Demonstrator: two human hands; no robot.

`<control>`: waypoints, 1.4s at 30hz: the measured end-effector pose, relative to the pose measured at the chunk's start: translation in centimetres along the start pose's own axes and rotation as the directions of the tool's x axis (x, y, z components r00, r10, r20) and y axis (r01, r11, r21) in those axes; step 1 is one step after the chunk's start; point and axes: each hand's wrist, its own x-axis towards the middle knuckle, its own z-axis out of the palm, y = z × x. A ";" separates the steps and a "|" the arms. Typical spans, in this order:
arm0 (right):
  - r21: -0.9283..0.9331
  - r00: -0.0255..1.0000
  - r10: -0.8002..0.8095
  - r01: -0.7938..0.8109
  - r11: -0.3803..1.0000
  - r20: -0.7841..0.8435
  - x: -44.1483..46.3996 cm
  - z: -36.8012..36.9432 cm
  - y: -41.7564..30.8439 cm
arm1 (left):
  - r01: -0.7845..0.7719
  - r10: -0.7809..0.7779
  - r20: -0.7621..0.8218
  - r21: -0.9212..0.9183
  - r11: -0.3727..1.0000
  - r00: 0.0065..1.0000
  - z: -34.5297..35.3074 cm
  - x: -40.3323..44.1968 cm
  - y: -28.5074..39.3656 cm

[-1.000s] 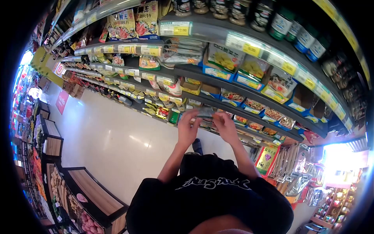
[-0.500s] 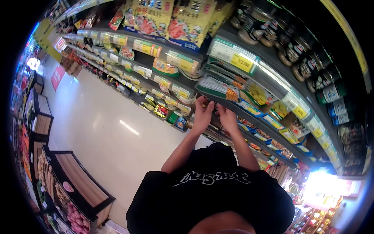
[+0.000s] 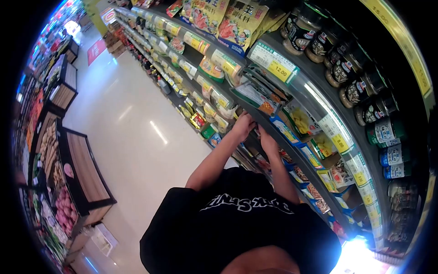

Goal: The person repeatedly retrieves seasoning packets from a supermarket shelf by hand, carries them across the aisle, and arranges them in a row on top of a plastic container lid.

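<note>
Both hands are at the dark front edge of a shelf (image 3: 248,107), below a row of flat packets. My left hand (image 3: 244,124) has its fingers bent inward and closed by the shelf edge; what they hold, if anything, is hidden. Close beside it, my right hand (image 3: 268,139) reaches under the edge with fingers drawn together, their tips partly out of sight. Just above the hands lies a flat packet with a white label (image 3: 255,97). Yellow-pictured packets (image 3: 299,119) stand to the right of it.
Dark-lidded spice jars (image 3: 301,34) line the upper shelf, beside yellow seasoning bags (image 3: 242,23). A clear price-label strip (image 3: 315,100) juts out above the hands. Across the pale aisle floor (image 3: 137,150) stand wood-sided produce bins (image 3: 86,164).
The view has swung, so the shelves appear steeper and more jars show. My hands stay at the shelf edge; the right has shifted slightly lower and farther from the left.
</note>
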 end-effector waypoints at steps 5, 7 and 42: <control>0.487 0.998 0.052 -0.054 0.872 0.017 -5.4 -1.6 -2.0 | -0.047 0.062 -0.086 0.169 0.985 0.994 1.0 -2.8 -1.3; 0.539 1.000 -0.007 0.014 0.842 -0.014 -6.6 -1.7 -1.5 | -0.122 0.176 -0.169 0.287 0.950 0.970 0.7 -5.6 -2.9; 0.542 -0.736 0.052 0.543 0.642 0.675 -73.9 13.9 -5.4 | -0.511 0.210 -0.974 0.221 0.831 -0.080 -7.2 -83.7 -41.8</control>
